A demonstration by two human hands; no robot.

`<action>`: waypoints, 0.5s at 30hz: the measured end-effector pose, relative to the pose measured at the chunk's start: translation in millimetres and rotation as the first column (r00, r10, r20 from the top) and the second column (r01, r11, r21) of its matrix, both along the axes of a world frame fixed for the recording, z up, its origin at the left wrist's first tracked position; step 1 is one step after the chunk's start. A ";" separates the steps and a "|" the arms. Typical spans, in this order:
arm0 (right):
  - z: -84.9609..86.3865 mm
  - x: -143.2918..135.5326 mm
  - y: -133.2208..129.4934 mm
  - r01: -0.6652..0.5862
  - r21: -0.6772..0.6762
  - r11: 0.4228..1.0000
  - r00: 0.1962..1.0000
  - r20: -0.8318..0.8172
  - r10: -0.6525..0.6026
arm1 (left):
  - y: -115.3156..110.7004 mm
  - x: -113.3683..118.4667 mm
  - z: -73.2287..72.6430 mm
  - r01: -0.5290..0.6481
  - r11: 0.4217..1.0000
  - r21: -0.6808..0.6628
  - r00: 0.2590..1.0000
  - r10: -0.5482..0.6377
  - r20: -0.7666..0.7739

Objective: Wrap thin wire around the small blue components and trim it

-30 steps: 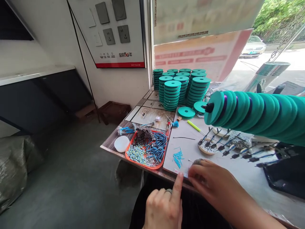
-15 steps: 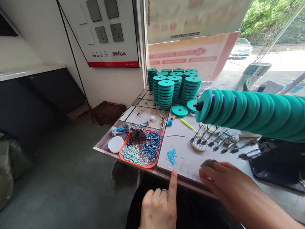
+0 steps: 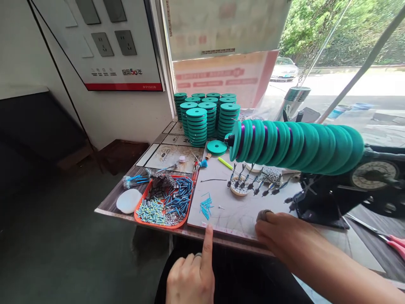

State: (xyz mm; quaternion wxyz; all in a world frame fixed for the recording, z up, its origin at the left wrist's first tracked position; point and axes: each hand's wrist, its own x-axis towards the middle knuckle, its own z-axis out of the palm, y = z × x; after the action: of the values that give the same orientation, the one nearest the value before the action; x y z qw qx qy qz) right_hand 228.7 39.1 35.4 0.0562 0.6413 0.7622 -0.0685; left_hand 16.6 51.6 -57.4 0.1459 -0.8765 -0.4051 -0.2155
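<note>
My left hand [image 3: 191,274] is at the board's front edge, index finger stretched out and the other fingers curled. Its fingertip is by a small pink-white spot [image 3: 204,224]; I see nothing held. Resting at the same edge, my right hand [image 3: 275,228] is closed, with a grey covering [image 3: 263,214] on one finger; its palm side is hidden. Between the hands, faint thin lines cross the pale board [image 3: 240,223]. Short blue pieces [image 3: 206,206] lie in a small heap beyond my left fingertip, near a tiny pin-like piece [image 3: 221,207].
An orange tray [image 3: 136,216] of small parts and a white lid [image 3: 128,201] are at left. Teal spools [image 3: 196,126] stand stacked behind. A rod of teal discs [image 3: 297,145] juts over the board, above a bead dish [image 3: 239,193]. Scissors [image 3: 395,245] lie at right.
The view has turned to the right, showing more of the spool machine and the scissors. My right hand has shifted slightly right along the board's edge; my left index finger keeps its place.
</note>
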 end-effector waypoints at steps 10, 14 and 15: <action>2.0 4.8 0.2 0.027 -0.025 0.999 0.998 -0.057 -0.029 | 1.9 0.5 7.1 0.012 1.000 -0.019 1.000 -0.013 -0.020; 1.9 5.4 0.6 0.022 -0.053 0.998 0.998 -0.053 -0.025 | 2.3 0.9 10.5 0.010 1.000 -0.010 1.000 -0.010 -0.024; 2.2 5.4 0.8 0.024 -0.063 0.998 0.998 -0.050 -0.027 | 2.0 0.5 11.1 0.002 1.000 -0.025 0.999 -0.004 -0.041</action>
State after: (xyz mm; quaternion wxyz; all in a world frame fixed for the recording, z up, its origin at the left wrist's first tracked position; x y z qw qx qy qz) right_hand 234.1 39.9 37.6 0.0558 0.6468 0.7527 -0.1095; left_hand 17.1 53.6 -46.3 0.1432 -0.8831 -0.4033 -0.1925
